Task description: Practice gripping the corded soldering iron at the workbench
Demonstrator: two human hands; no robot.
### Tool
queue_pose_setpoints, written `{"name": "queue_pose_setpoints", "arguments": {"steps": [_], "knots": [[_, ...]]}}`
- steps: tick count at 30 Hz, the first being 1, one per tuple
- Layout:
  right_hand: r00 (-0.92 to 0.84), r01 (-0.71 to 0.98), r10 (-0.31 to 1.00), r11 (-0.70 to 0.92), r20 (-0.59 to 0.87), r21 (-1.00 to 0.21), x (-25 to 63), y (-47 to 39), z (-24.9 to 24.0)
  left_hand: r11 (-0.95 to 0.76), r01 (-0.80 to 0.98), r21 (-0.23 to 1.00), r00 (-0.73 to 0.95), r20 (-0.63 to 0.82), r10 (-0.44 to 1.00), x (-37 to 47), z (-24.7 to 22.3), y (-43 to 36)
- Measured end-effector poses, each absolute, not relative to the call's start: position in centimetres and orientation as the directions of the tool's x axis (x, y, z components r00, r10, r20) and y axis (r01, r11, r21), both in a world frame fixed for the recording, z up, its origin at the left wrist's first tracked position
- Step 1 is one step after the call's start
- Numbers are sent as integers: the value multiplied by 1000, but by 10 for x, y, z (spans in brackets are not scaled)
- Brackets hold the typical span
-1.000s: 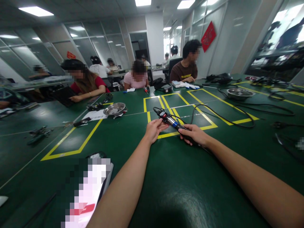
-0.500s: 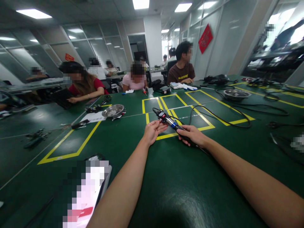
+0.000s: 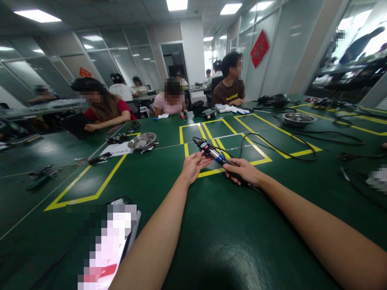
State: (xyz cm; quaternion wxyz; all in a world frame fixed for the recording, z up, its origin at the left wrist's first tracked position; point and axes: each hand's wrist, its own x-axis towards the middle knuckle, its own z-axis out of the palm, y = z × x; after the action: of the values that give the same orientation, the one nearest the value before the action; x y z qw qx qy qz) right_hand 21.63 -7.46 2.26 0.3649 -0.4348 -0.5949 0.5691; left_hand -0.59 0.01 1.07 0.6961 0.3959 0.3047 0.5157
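Observation:
My right hand (image 3: 242,170) is wrapped around the black lower part of what looks like a corded electric screwdriver (image 3: 220,158). Its barrel is silver with a blue band, tilted with the far end up and to the left. Red marking and a black loop show at that far end. A thin dark piece sticks out below my right hand. My left hand (image 3: 193,166) lies palm up beside the far end, fingers stretched towards it; whether they touch it, I cannot tell. A black cable (image 3: 242,147) runs from the tool to the right over the table.
Yellow tape outlines (image 3: 234,164) mark the green table (image 3: 211,237). A metal bowl (image 3: 142,141) stands left, another metal bowl (image 3: 299,118) right among cables. A blurred-out phone-like device (image 3: 113,241) lies by my left forearm. Several people sit across the table.
The whole view has shifted slightly, so things sit a little further left. Both hands keep the same pose around the tool.

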Motion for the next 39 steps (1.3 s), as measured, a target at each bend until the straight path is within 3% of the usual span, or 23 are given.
{"name": "queue_pose_setpoints", "arguments": {"steps": [9,16,21,24,26,29,31,34,39], "knots": [[-374,84,925,-38,-66,-996,217,-78,27,161,-494,854,305,-3,952,-8,7,3],[-420,61,905,-43,-65,-997,217,-76,26,153,-538,829,409,98,907,-11,9,1],[-332,226,942,24,-54,-974,211,-78,33,148,-545,825,377,84,922,-11,10,1],[-247,503,969,151,26,-851,207,-84,40,154,-549,822,371,75,926,-11,11,1],[-209,701,973,222,102,-678,202,-89,43,156,-552,819,369,72,927,-10,11,1],[-159,902,978,200,136,-383,190,-95,43,163,-548,821,367,61,928,-10,11,0],[-117,956,986,145,122,-256,182,-98,42,166,-548,820,371,60,927,-10,11,-1],[-93,977,988,114,123,-179,175,-101,42,168,-555,815,383,71,921,-11,12,-1],[-84,979,993,99,87,-180,176,-99,43,184,-571,800,409,83,909,-13,14,-3]]}}
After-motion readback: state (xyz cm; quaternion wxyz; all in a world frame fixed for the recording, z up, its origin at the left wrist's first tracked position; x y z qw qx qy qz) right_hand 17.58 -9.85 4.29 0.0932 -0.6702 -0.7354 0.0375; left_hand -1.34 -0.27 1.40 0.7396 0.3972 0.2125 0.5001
